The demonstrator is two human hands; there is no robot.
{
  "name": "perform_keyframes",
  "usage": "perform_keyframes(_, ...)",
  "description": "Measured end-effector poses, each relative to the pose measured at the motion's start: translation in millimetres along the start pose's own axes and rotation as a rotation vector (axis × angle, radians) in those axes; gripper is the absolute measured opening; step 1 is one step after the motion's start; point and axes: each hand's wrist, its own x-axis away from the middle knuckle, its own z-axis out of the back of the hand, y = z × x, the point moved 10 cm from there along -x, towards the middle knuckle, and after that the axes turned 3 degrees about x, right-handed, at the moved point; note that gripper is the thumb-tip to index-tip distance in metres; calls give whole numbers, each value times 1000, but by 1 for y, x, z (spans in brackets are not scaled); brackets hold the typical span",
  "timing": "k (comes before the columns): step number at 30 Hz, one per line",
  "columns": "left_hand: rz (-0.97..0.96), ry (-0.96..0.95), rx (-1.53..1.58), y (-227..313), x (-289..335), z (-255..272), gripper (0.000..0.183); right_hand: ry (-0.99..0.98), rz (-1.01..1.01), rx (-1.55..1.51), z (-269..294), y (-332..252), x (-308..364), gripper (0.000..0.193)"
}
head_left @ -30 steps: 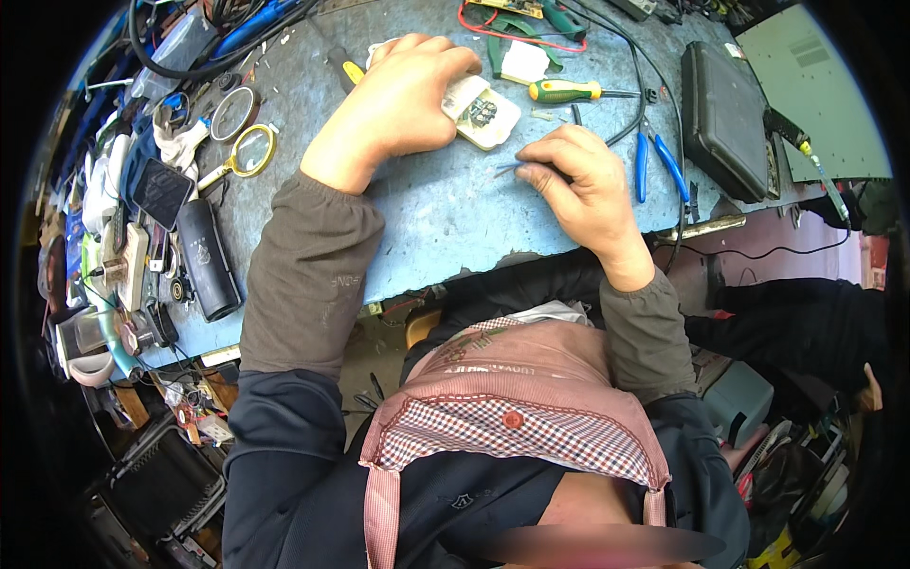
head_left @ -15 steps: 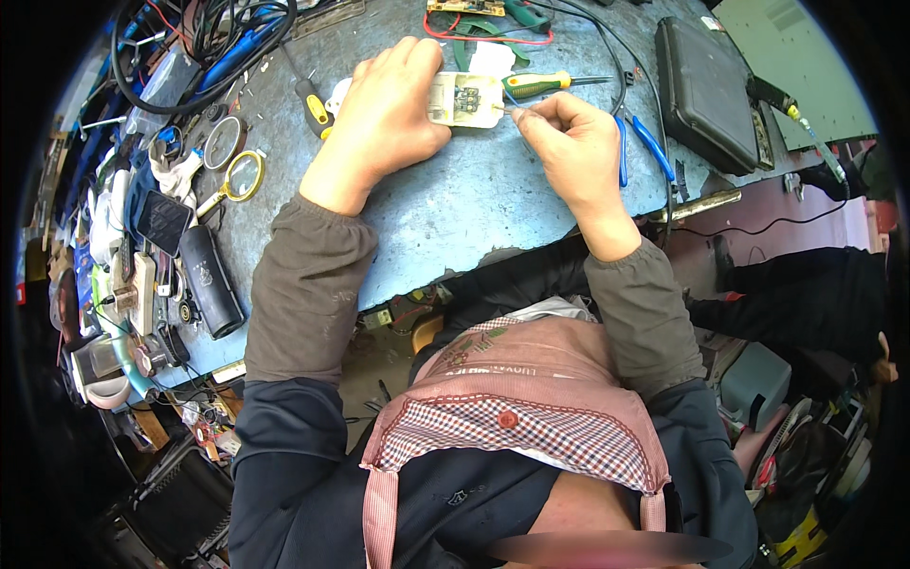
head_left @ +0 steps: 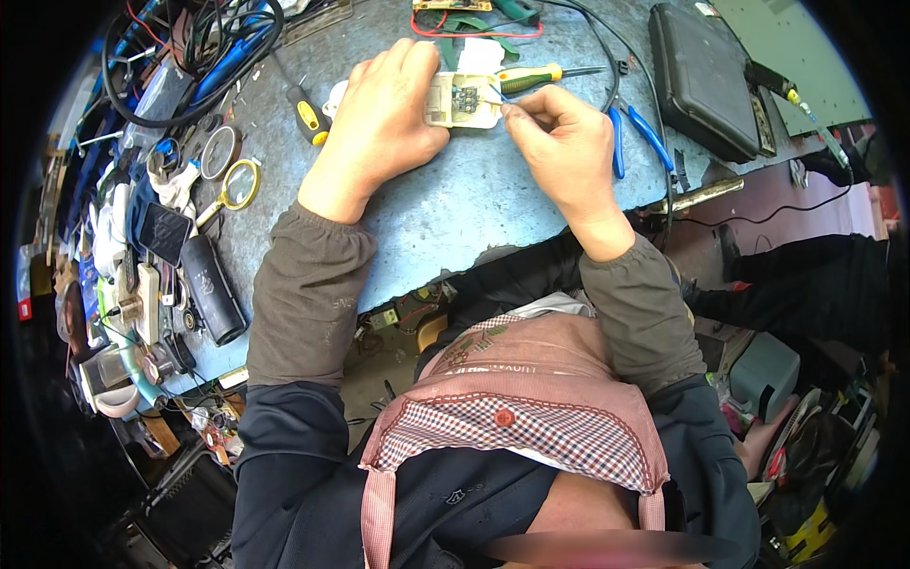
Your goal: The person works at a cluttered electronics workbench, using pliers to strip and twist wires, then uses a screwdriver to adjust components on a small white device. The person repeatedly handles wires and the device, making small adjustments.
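Note:
My left hand [head_left: 389, 119] is closed around the left side of a small white plastic housing [head_left: 486, 114], steadying it over the bench. Inside its open face sits a dark terminal block [head_left: 464, 100] with several contacts. At the housing's right edge, my right hand [head_left: 566, 137] pinches a thin wire [head_left: 494, 101] between thumb and forefinger. The wire's inner end reaches over the housing, but whether it touches the block is too small to tell. Just beyond lies a green-and-yellow screwdriver [head_left: 531, 77], and blue-handled pliers [head_left: 648, 139] rest right of my right hand.
A black case [head_left: 703, 85] stands at the bench's right. Another screwdriver [head_left: 307, 116], a magnifying glass [head_left: 241, 184], a phone [head_left: 164, 230] and a black cylindrical pouch [head_left: 212, 289] lie left. Coiled black cable [head_left: 118, 76] fills the far left. Someone's dark-clothed leg [head_left: 787, 280] shows at right.
My right hand has shifted slightly left, bringing the pinched wire farther over the housing. My left hand keeps its hold. The whole view has shifted a little.

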Motion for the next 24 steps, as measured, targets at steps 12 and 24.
perform_keyframes(12,-40,-5,19,5,0,-2,44,-23,-3,10,-2,1,-1,19)
perform_keyframes(24,-48,-16,43,3,0,-3,42,-84,20,89,-7,-1,-1,12)
